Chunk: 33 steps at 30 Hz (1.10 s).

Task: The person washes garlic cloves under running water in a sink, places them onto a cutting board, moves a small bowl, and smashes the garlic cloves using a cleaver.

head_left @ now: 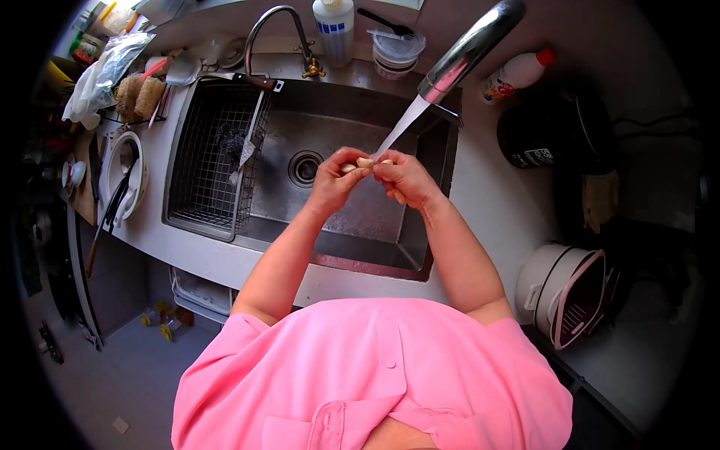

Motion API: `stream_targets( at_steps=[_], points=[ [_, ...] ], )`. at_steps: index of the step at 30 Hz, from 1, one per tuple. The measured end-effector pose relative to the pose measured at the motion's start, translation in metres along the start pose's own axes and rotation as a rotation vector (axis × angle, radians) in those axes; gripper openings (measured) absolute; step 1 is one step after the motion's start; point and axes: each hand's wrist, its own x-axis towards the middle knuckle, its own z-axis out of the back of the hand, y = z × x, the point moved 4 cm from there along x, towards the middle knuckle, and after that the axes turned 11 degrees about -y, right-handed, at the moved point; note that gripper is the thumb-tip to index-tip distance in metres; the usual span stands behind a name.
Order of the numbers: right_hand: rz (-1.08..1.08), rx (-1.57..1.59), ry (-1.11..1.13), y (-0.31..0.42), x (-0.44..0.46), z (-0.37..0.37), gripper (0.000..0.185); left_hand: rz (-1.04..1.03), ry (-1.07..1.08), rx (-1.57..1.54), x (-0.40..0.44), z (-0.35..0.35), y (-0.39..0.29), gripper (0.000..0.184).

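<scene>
L hand (pixel 335 180): fingertips pinched on pale pieces (pixel 365 162), small, smooth, rounded, clove-like. R hand (pixel 405 180): fingers curled in, also gripping pale pcs, one showing under its fingers. Hands nearly meet at fingertips, over the sink; can't tell if they touch. Water stream (pixel 405 124), whitish, drops btwn/just behind the fingertips from a shiny chrome spout (pixel 469 56), thick tube, up & right of R hand.

Sink (pixel 330 246): brushed stainless, rectangular, wet sheen, below both hands. Round metal drain (pixel 306 168) just L of L hand. Farther L, wire basket (pixel 202 180), metal grid, w/ a dark tangled clump (pixel 231 140) inside; type unclear.

Well L of L hand: round bowl (pixel 144 180), white rim, w/ utensils in it, dark handles out over the edge. Up-L: bristly brown brushes (pixel 141 97) & crinkly clear plastic bag (pixel 124 56).

Beyond hands, far side of sink: plastic bottle (pixel 335 37), translucent, blue label; round lidded tub (pixel 395 54), see-through lid, black spoon (pixel 390 24) by it. R of R hand: white bottle (pixel 516 77), red cap, tilted; black rounded appliance (pixel 551 131); lower R, pale slotted plastic basket (pixel 544 281), tipped on its side.
</scene>
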Motion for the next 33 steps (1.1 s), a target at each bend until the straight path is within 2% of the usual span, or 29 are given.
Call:
stream_targets(
  at_steps=[3,5,9,11,15,17,18,20,23,29,33],
  points=[
    [-0.012,0.002,0.016,-0.002,0.000,-0.001,0.027,0.012,0.015,0.001,0.003,0.001,-0.001,0.019],
    [-0.033,0.013,-0.025,0.002,-0.004,-0.003,0.024,0.016,0.055,0.138,0.004,0.002,0.005,0.019],
    [0.003,0.025,-0.055,0.011,-0.006,0.001,0.024,-0.033,0.024,0.012,0.008,0.000,0.002,0.020],
    [-0.016,0.035,-0.030,0.007,-0.002,0.004,0.023,0.143,0.027,-0.130,0.004,-0.002,-0.003,0.021],
    [0.003,0.040,-0.021,0.005,-0.001,0.003,0.021,0.172,0.034,-0.157,0.005,0.000,-0.001,0.020],
    [0.038,-0.237,-0.098,0.009,-0.004,0.001,0.021,-0.023,0.058,0.056,0.008,0.000,0.003,0.020],
    [0.038,-0.236,-0.099,0.009,-0.003,0.003,0.021,-0.022,0.060,0.056,0.009,0.000,0.004,0.020],
    [0.054,-0.114,-0.055,0.011,-0.001,0.005,0.025,0.093,0.052,-0.057,0.011,0.002,0.007,0.020],
    [0.031,-0.147,-0.038,0.018,-0.006,0.005,0.026,0.175,0.062,-0.092,0.011,0.003,0.001,0.020],
    [0.034,-0.295,-0.038,0.021,-0.008,0.003,0.024,0.183,0.159,0.018,0.013,0.008,0.001,0.021],
    [-0.019,-0.248,-0.037,0.026,-0.013,0.001,0.022,0.173,0.167,0.018,0.011,0.006,-0.010,0.022]
  ],
)
